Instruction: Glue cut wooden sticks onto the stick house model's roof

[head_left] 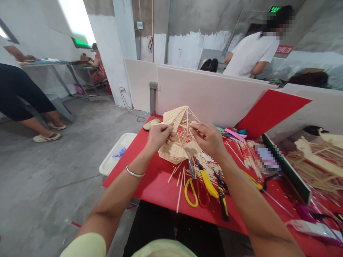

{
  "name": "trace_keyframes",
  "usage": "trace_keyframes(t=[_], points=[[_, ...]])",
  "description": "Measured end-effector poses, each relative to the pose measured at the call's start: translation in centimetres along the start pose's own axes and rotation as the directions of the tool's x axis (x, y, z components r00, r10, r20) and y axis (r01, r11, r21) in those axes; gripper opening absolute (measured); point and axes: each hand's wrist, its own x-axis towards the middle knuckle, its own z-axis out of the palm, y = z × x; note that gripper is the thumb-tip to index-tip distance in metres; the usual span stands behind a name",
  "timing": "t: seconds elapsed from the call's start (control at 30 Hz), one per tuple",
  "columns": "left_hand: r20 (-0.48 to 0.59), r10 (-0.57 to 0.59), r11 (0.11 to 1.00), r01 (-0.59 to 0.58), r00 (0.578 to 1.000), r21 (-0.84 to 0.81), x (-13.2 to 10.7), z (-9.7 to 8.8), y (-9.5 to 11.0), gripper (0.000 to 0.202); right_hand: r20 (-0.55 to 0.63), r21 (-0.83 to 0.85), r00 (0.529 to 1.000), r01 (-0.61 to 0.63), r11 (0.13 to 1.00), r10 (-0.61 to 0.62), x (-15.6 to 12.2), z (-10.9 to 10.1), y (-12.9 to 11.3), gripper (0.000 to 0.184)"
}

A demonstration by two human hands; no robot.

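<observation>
A small pavilion model built from pale wooden sticks stands on the red tabletop. Its pointed roof has close-laid sticks on the left and bare framing on the right. My left hand pinches the model at the lower left edge of the roof. On the opposite side, my right hand has thumb and fingertips pressed together beside the open roof frame; whatever is between them is too small to make out. Loose wooden sticks lie under and beside my right hand.
Scissors, a yellow utility knife and pliers lie in front of the model. A white tray is left of the red table. White partition boards stand behind. Other people are at left and back right.
</observation>
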Motion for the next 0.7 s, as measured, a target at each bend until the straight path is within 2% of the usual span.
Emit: trace_keyframes(t=[0.37,0.7], points=[[-0.017,-0.024,0.999,0.023,1.000,-0.050,0.2,0.2,0.1,0.027,0.011,-0.003,1.000,0.000,1.000,0.000,-0.5,0.0,0.2,0.027],[-0.022,0.007,1.000,-0.007,1.000,-0.004,0.2,0.3,-0.3,0.028,0.012,0.000,1.000,0.008,1.000,-0.008,-1.2,-0.1,0.5,0.026]])
